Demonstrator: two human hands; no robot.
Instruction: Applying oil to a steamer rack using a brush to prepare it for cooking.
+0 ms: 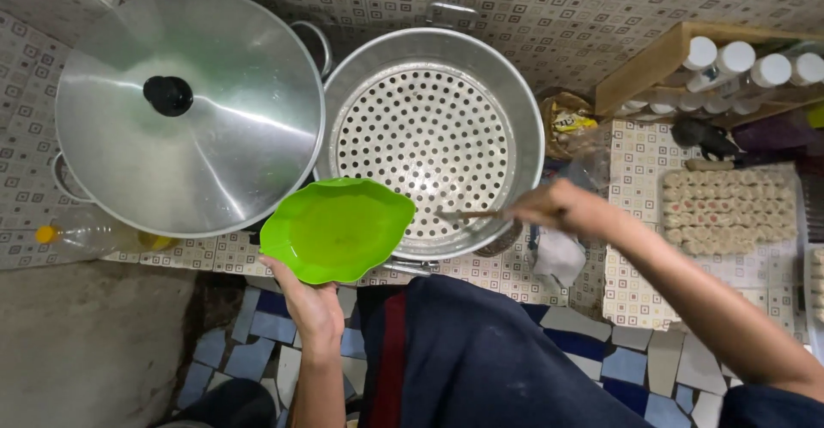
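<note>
- Two hands at work: the left hand (311, 306) is clamped on the green plate's (337, 229) six o'clock rim.
- Plate looks like light, stiff, smooth plastic; best gripped at the rim.
- At three o'clock, the right hand (556, 208) is closed around a thin utensil (468, 215) reaching into the perforated steamer pot (429, 140).
- At ten o'clock, a metal lid (189, 110) covers a pan.

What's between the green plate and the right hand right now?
In the head view, a thin utensil runs from the right hand toward the green plate, over the perforated tray of the steamer pot. Nothing else lies between.
</note>
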